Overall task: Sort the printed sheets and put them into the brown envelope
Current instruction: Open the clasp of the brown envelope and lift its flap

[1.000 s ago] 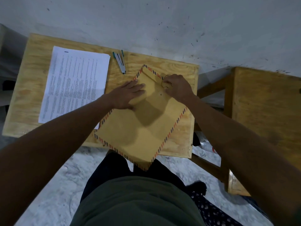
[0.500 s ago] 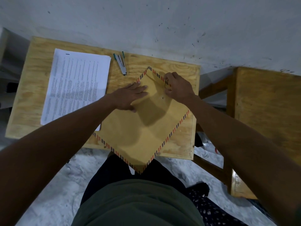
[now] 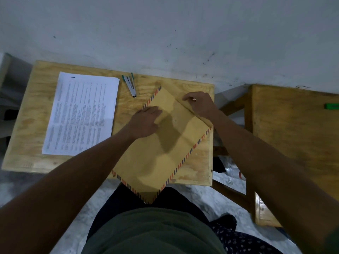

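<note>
The brown envelope [image 3: 165,143] lies cornerwise on the bench [image 3: 25,129], its near corner hanging off the edge toward the person's lap. A second ago its flap lay closed under the right hand [image 3: 200,105]; now that flap is folded back toward the far right edge, and the striped border that ran beside those fingers is no longer seen there. The right fingers are curled and pinch the flap's edge, holding it back. The left hand [image 3: 145,121] has stayed in place, its fingers straight and close together, pressing flat on the envelope just left of the mouth to keep it from sliding.

The printed sheets [image 3: 80,114] lie well to the left of the left fingers, in one stack, not shifted over the last second. A stapler [image 3: 130,85] lies beyond the left fingers, between the stack and the envelope.

In my judgement the envelope is now being opened, and the sheets have yet to go in.
</note>
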